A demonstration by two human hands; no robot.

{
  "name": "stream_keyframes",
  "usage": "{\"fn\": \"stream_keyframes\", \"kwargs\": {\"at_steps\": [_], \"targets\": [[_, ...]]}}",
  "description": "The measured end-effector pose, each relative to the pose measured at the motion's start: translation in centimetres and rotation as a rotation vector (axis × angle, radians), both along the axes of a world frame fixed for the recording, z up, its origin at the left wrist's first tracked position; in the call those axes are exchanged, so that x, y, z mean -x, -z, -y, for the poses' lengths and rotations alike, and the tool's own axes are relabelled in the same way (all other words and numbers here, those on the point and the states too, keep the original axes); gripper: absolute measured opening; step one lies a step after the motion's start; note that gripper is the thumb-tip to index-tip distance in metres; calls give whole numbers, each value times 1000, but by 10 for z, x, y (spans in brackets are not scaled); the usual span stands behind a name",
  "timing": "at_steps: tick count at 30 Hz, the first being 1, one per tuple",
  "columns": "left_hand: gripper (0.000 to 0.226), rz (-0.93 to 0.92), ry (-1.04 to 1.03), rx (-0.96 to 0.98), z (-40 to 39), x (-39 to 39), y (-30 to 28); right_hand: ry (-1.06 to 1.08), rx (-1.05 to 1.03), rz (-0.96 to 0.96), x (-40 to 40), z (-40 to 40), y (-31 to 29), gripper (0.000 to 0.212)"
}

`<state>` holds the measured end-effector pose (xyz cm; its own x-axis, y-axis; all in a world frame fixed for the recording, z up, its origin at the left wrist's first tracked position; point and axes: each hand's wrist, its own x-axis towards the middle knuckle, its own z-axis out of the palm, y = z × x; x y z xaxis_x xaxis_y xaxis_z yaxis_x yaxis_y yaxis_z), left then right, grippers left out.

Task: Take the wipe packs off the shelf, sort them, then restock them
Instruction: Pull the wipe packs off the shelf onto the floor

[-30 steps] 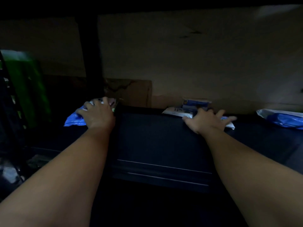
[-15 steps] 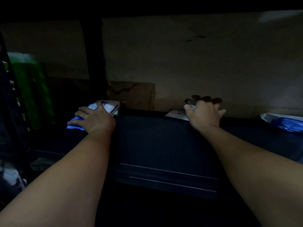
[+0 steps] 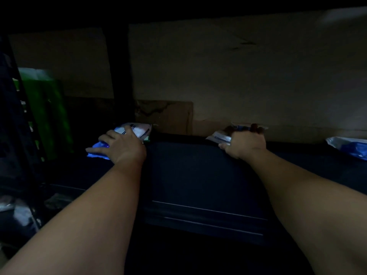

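1. The person's left hand (image 3: pixel 121 146) lay over a blue-and-white wipe pack (image 3: pixel 137 131) at the left end of the dark shelf (image 3: pixel 198 171), fingers spread across its top; whether the thumb gripped it could not be told.
2. That pack sat just beside the black upright post (image 3: pixel 119 76), its blue edge jutting left past the fingertips.
3. The right hand (image 3: pixel 245 142) curled round a second wipe pack (image 3: pixel 220 135) at the shelf's back edge, against the cardboard backing (image 3: pixel 238 76).
4. A third, blue wipe pack (image 3: pixel 349 145) lay near the right margin, well apart from both hands.
5. Bare shelf surface ran between the two forearms to the front lip.
6. Green packaging (image 3: pixel 47 116) stood left of the post.
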<state>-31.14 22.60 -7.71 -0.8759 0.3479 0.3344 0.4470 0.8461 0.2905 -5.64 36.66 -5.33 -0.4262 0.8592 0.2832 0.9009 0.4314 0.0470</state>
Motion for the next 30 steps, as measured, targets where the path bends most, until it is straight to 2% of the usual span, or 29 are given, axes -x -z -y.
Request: {"fn": "stream_keyframes", "kwargs": {"at_steps": [4,8,11,15,20,26,30], "targets": [[63,-37,35,-58,2,-3,-1,-46,169,-81,-1,-12,0,54],[63,-127,170,-88,6,-5,-3,-56,134,-112,-3,-8,4,50],[58,-184,237,-143,14,-9,-3,-86,74,-108,-9,6,10,56],[71,-280,313,-217,38,-19,-9,-98,34,-108,-25,35,12,62],[72,-386,426,-323,84,-39,-16,-140,-5,-158,-51,82,10,67],[76,-530,560,-476,137,-81,-26,-167,4,-282,-82,139,-11,71],[67,-618,571,-599,174,-124,-26,-202,-60,-338,-108,191,-19,77]]}}
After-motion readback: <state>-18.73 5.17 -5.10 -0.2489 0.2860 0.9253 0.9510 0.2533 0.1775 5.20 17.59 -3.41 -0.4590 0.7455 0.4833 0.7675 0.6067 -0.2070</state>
